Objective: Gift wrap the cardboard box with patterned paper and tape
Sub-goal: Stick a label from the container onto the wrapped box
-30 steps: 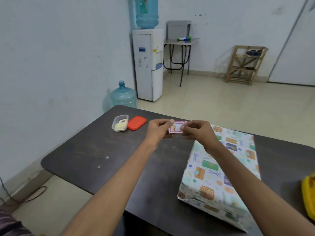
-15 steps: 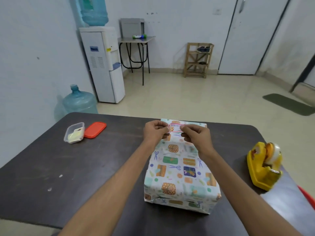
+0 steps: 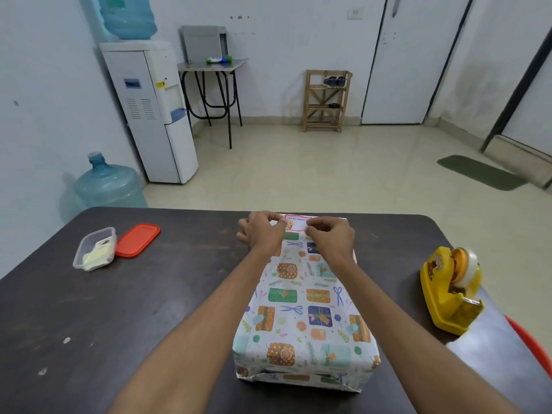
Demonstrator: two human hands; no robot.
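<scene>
Wrapped box lies lengthwise mid-table, and at its far top edge I have a small pink-bordered gift tag pinched by both hands: left hand on its left end, right hand on its right. My worry is skew; uneven pressing could set the tag crooked or crease it. The yellow tape dispenser sits well apart to my right, an open container far left
</scene>
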